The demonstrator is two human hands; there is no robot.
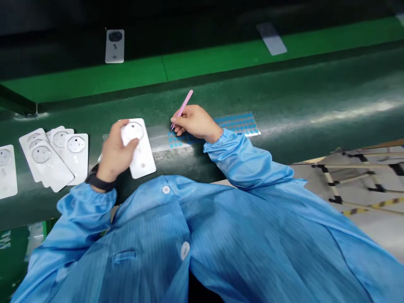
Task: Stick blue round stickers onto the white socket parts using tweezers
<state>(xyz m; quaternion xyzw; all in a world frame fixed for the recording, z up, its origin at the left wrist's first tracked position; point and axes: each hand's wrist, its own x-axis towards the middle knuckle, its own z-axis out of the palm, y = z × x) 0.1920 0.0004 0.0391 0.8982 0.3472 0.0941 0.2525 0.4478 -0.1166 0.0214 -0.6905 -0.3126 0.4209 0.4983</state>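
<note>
My left hand (117,152) holds a white rectangular panel (143,158) with a round camera-like cutout near its top, the thumb lying across its face. Pink tweezers (185,102) are pinched in my right hand (197,123), their tips pointing down at a clear sheet. That sheet bears rows of small blue round stickers (238,123) and runs beneath my right hand, which hides part of it. Between the panel and the stickers, a bare transparent stretch of the sheet (159,139) shows.
Several similar white panels (55,164) overlap at the left, with another (6,171) at the far left edge. Beyond the green bench (315,97), one panel (115,52) and a second (272,40) lie on a green and black surface. A pipe-framed rack (347,176) stands at right.
</note>
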